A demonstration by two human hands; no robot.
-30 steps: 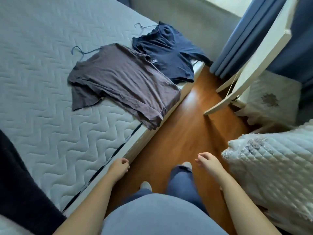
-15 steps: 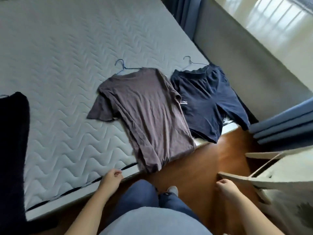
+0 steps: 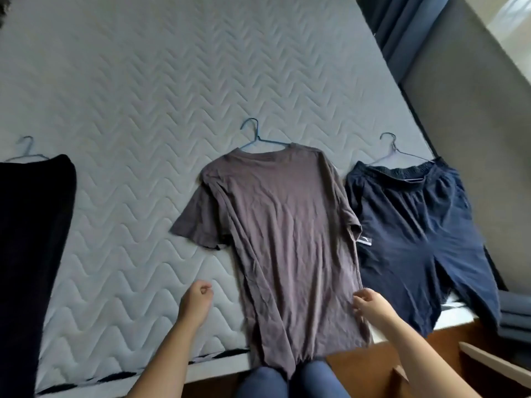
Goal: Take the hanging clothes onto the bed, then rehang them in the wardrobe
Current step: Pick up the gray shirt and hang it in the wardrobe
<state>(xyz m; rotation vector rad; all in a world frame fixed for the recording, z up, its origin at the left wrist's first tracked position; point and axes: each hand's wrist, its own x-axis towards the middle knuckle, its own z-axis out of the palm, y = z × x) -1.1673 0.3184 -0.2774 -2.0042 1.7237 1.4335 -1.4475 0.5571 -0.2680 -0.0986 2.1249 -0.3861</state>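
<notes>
A brown-grey T-shirt (image 3: 287, 239) on a blue hanger (image 3: 255, 137) lies flat on the quilted mattress (image 3: 129, 110), its hem drooping over the bed's edge. Beside it on the right lie navy shorts (image 3: 413, 234) on a pale hanger (image 3: 393, 150). A black garment (image 3: 31, 239) on a third hanger (image 3: 26, 150) lies at the left. My left hand (image 3: 196, 301) hovers over the mattress left of the shirt, fingers curled into a loose fist and empty. My right hand (image 3: 373, 307) is at the shirt's right edge with fingers bent; whether it grips the cloth is unclear.
Blue curtains (image 3: 402, 30) hang at the upper right beside a grey wall (image 3: 474, 124). Wooden floor (image 3: 373, 366) shows below the bed's edge, with my knees against it. A pale board edge (image 3: 494, 360) juts in at the lower right.
My view has swung left and forward, so the bed and clothes are now straight ahead. Both hands have risen from by my legs toward the T-shirt's lower part.
</notes>
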